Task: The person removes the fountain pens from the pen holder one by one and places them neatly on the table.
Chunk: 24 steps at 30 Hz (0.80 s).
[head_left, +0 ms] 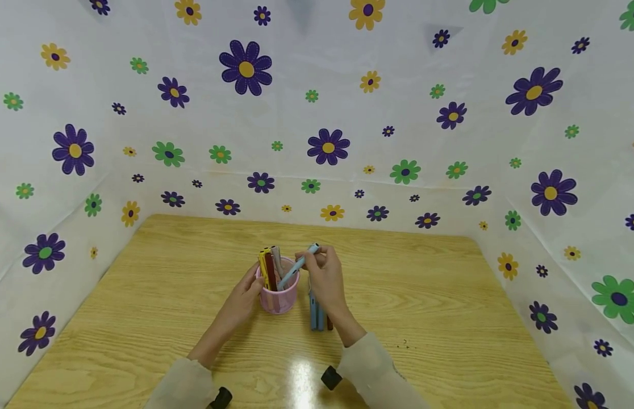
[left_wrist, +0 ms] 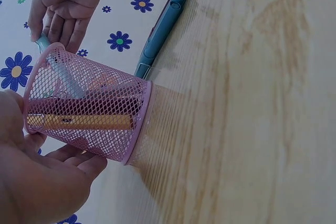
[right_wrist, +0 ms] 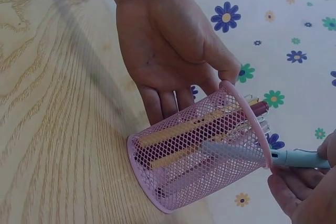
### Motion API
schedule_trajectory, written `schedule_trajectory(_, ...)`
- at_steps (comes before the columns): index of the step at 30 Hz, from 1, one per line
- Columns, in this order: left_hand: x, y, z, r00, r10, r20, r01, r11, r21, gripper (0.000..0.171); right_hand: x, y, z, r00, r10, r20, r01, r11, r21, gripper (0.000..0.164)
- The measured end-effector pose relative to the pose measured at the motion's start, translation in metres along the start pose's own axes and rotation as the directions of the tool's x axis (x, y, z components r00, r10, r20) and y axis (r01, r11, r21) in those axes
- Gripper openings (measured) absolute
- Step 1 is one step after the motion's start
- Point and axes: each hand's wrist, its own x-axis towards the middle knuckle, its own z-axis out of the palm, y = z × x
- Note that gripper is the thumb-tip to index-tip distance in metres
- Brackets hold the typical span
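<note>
Hands, perhaps both, at cup rim

High over the tabletop, the head camera looks forward and down, far enough back to take in the flowered sheet behind and both sleeves below. Down to the left wrist: much nearer, rolled sideways, tabletop filling the frame's right, the left hand looming lower left. Over to the right wrist, also close, rolled the opposite way, tabletop on the left, the right hand cut by the right edge. Both wrist views face the pink mesh cup; head and left wrist share the loose pens beside it.
</note>
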Motion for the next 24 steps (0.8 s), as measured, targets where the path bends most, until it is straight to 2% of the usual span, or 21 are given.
schedule_trajectory(11, 0.000, 0.002, 0.000, 1.000, 0.009, 0.004, -0.009, 1.000, 0.003, 0.057, -0.001, -0.001, -0.010, 0.999, -0.049, -0.006, 0.050, 0.993, 0.103, 0.020)
schedule_trajectory(24, -0.002, 0.003, 0.001, 1.000, -0.014, -0.002, 0.014, 1.000, 0.007, 0.058, -0.002, -0.009, -0.024, 0.998, -0.046, -0.042, 0.054, 0.976, 0.210, 0.024)
